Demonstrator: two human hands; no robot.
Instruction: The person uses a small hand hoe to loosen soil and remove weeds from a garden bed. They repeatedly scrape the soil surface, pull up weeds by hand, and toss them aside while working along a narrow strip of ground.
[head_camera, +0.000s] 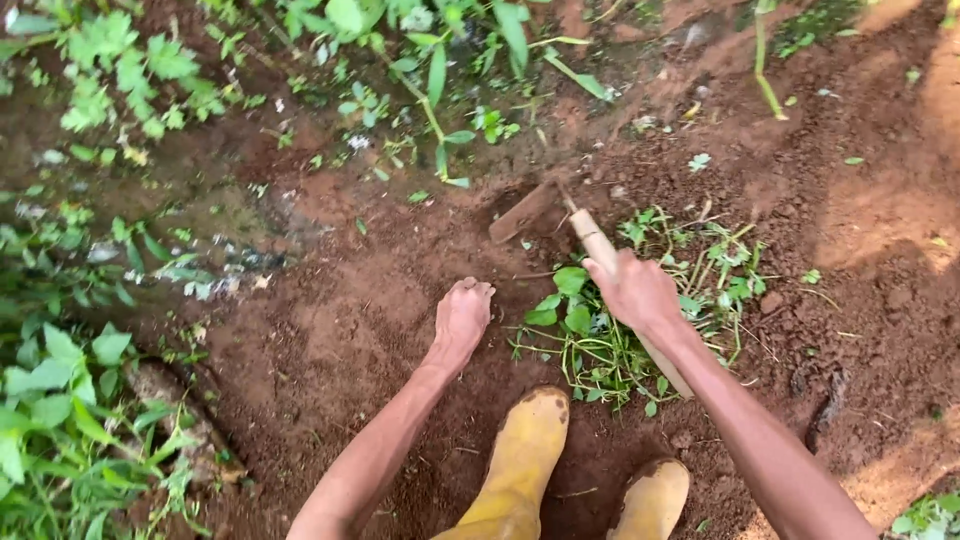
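Wooden hoe handle (598, 243) sat clasped in the right hand (637, 292), blade (524, 212) in soil just beyond; left hand (462, 315), fisted, pressed bare earth nearby.

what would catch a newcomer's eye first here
Mid-frame, the right hand grips the wooden handle of a hoe whose blade bites into red soil. Beside it the left hand presses fisted on the ground, next to a heap of pulled weeds. Two muddy yellow boots stand at the bottom.
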